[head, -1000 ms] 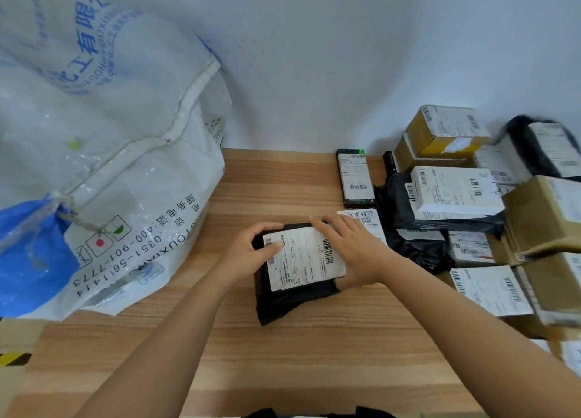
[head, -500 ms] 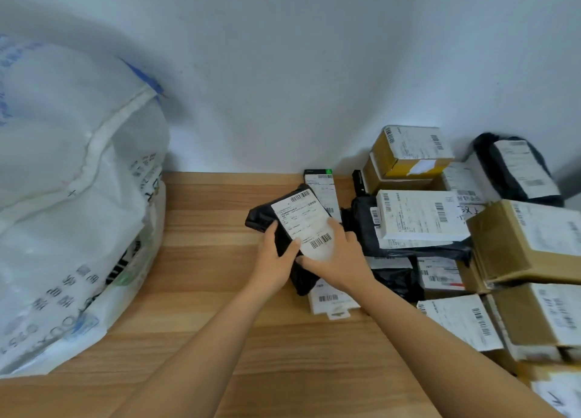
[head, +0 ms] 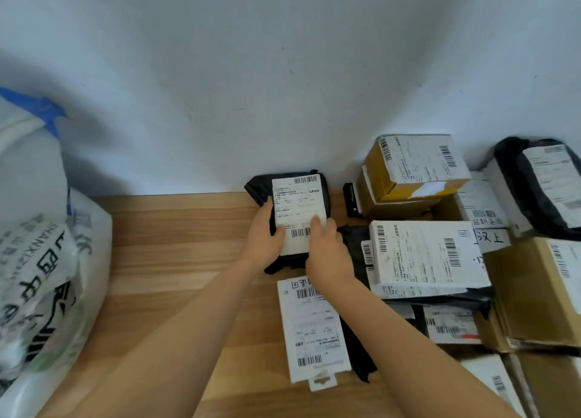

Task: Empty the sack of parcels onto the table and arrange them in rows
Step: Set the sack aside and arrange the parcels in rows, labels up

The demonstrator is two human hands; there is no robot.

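Note:
A black soft parcel (head: pixel 297 202) with a white shipping label rests against the wall at the back of the wooden table (head: pixel 176 260). My left hand (head: pixel 263 238) grips its left edge and my right hand (head: pixel 327 247) presses on its lower right part. The big white woven sack (head: pixel 41 276) with black print and a blue strip stands at the table's left side. A flat white parcel (head: pixel 314 329) lies on the table just in front of the black one.
The right half of the table is packed with parcels: yellow cardboard boxes (head: pixel 412 169) at the back, a white box (head: pixel 421 254) on black bags, brown boxes (head: pixel 540 292) and a black bag (head: pixel 540 181) at the far right. A plain wall runs behind the table.
Both hands lifted the black parcel from the table's middle, turned it upright and carried it back to the wall. The view has shifted right, leaving less of the sack showing.

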